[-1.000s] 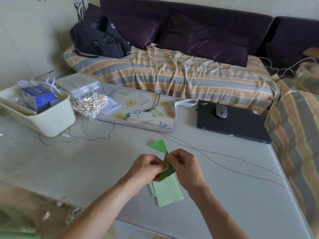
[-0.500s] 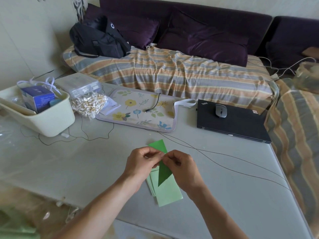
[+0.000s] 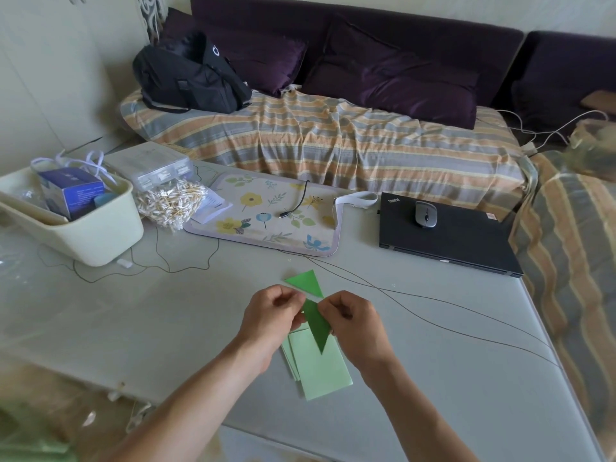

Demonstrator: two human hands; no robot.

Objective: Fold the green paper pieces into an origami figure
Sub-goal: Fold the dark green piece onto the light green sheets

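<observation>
A dark green folded paper piece (image 3: pixel 316 323), a narrow triangle pointing down toward me, is pinched at its top between my left hand (image 3: pixel 271 316) and my right hand (image 3: pixel 351 320) above the table. A brighter green folded triangle (image 3: pixel 306 282) lies flat on the table just beyond my hands. Under my hands lies a small stack of pale green paper sheets (image 3: pixel 318 366), partly hidden by my wrists.
A black laptop (image 3: pixel 446 240) with a grey mouse (image 3: pixel 425 214) sits at the right. A floral pad (image 3: pixel 266 216), a bag of cotton swabs (image 3: pixel 170 203) and a cream basket (image 3: pixel 96 233) stand at the back left. Thin cables (image 3: pixel 433 315) cross the table (image 3: pixel 133 328).
My hands have turned the dark green piece so its broad face shows and its tip hangs lower. The bright triangle on the table is more uncovered. Both hands shifted slightly.
</observation>
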